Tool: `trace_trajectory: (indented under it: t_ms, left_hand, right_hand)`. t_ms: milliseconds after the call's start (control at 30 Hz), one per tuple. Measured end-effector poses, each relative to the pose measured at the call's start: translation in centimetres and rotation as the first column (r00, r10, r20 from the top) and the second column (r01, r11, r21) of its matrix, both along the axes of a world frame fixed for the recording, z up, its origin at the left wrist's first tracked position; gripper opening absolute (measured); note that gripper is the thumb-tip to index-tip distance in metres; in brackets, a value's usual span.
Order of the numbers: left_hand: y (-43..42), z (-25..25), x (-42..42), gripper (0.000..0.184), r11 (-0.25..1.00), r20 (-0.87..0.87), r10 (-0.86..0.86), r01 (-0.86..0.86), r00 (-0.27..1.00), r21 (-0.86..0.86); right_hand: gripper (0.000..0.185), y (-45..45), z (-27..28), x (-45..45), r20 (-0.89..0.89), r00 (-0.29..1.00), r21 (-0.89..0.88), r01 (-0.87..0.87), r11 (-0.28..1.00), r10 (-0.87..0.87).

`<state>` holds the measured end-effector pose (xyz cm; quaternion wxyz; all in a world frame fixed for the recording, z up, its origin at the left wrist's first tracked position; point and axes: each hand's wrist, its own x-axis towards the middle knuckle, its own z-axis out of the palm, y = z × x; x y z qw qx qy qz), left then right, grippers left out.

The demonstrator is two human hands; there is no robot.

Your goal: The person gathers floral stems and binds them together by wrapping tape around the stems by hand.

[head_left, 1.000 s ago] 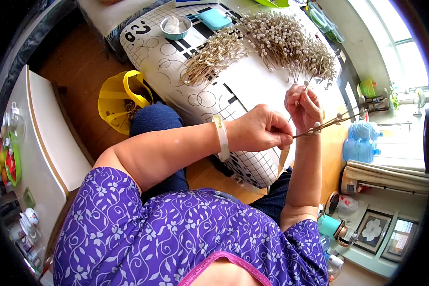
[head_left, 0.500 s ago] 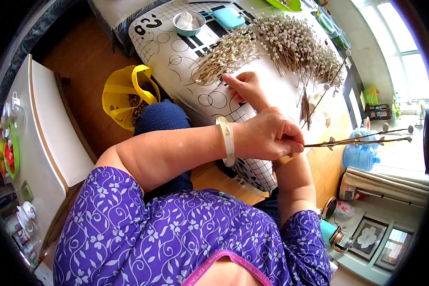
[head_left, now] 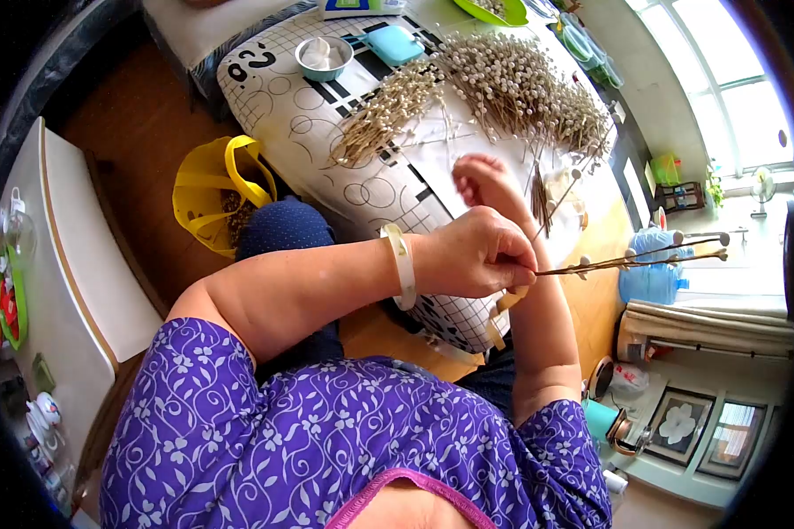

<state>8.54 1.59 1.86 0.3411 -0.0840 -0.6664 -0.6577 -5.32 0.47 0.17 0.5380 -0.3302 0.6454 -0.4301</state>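
Note:
My left hand [head_left: 481,256], with a pale bangle on its wrist, pinches several thin brown stems [head_left: 609,264] with grey-white buds that point right. A tan strip [head_left: 506,301] hangs by its fingertips. Just above, my right hand [head_left: 483,182] is raised over the covered table, its fingers curled and blurred; what they hold, if anything, cannot be made out. Beyond lie a large heap of budded stems [head_left: 525,88] and a smaller pale bundle [head_left: 384,115]. A few separate stems [head_left: 540,198] rest near my right wrist.
The patterned table cover [head_left: 295,145] carries a bowl [head_left: 324,60] with white contents, a light-blue case [head_left: 393,45] and a green tray [head_left: 494,11]. A yellow basket [head_left: 205,198] stands left of my knee. Blue water bottles [head_left: 653,280] are at the right, a white cabinet [head_left: 88,238] at the left.
My right hand went from the right side over to the smaller bundle, then moved back slightly right and down. My left hand keeps its stems, now turned more level. The view has shifted a little.

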Motion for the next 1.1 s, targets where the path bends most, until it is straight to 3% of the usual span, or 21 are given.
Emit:
trace_trajectory:
  t_ms: [67,100,167,300,400,500,567,633,667,800,900,933,967,1033,1100]
  left_hand:
    - [0.4,-0.4,-0.5,0.003,1.0,0.035,-0.007,0.006,0.999,0.025]
    - [0.4,-0.5,-0.6,0.003,1.0,0.041,-0.011,0.011,0.999,0.019]
    - [0.4,-0.4,-0.9,0.003,0.999,0.05,0.009,-0.007,0.999,-0.043]
    - [0.5,-0.5,-0.8,0.003,0.996,0.112,-0.078,0.073,0.991,0.043]
    - [1.1,-1.0,-1.3,0.003,0.994,0.104,-0.098,0.092,0.99,0.06]
    - [1.7,-1.5,-1.7,0.004,0.989,0.078,-0.141,0.136,0.987,0.062]
    - [2.0,-1.3,-1.6,0.004,0.993,0.088,-0.114,0.113,0.99,0.018]
    - [2.1,-1.0,-1.7,0.003,0.988,0.143,-0.154,0.149,0.978,0.042]
    - [2.2,-1.1,-1.9,0.003,0.988,0.145,-0.155,0.152,0.977,0.036]
    - [2.6,-1.9,-2.4,0.003,0.986,0.14,-0.163,0.164,0.977,-0.001]
    - [3.3,-2.3,-3.1,0.003,0.981,0.184,-0.192,0.195,0.964,0.001]
    - [3.3,-2.3,-3.3,0.003,0.978,0.199,-0.209,0.207,0.957,0.031]
    - [3.3,-2.3,-3.5,0.003,0.976,0.201,-0.215,0.214,0.956,0.029]
    - [3.3,-2.1,-3.8,0.005,0.984,0.228,-0.161,0.173,0.96,-0.036]
    - [3.7,-2.4,-4.3,0.006,0.985,0.214,-0.165,0.17,0.963,-0.005]
  right_hand:
    - [0.012,-0.3,-0.1,-1.7,-0.065,0.998,-0.139,0.013,0.99,-0.023]
    - [0.014,-0.6,0.4,-2.6,-0.154,0.98,-0.063,-0.136,0.989,0.125]
    - [0.015,-0.3,-0.1,-3.2,-0.245,0.941,0.127,-0.209,0.97,0.235]
    - [0.016,3.5,-1.1,-4.9,-0.348,0.867,0.061,-0.359,0.931,0.357]
    - [0.018,7.3,0.6,-4.2,-0.506,0.805,0.099,-0.303,0.948,0.31]
    - [0.017,9.9,-0.5,-5.0,-0.537,0.816,0.013,-0.247,0.969,0.215]
    - [0.014,11.3,-1.0,-6.1,-0.49,0.846,0.031,-0.223,0.974,0.209]
    - [0.01,12.4,-0.7,-6.6,0.047,0.985,0.071,-0.168,0.983,0.165]
    - [0.008,12.9,-1.5,-7.1,0.139,0.965,0.038,-0.231,0.972,0.224]
    - [0.012,14.4,-2.4,-7.2,0.204,0.977,-0.146,0.084,0.986,-0.053]
    - [0.014,13.8,-2.5,-6.8,-0.243,0.97,-0.163,-0.06,0.985,0.018]
    - [0.018,13.5,-3.8,-7.5,-0.515,0.855,-0.179,-0.176,0.968,0.061]
    - [0.019,13.6,-3.9,-7.8,-0.714,0.695,-0.066,-0.188,0.98,0.086]
    - [0.016,14.0,-2.4,-7.8,-0.768,0.634,-0.024,-0.166,0.986,0.088]
    - [0.014,15.5,-1.5,-9.4,-0.544,0.833,0.033,-0.096,0.995,0.098]
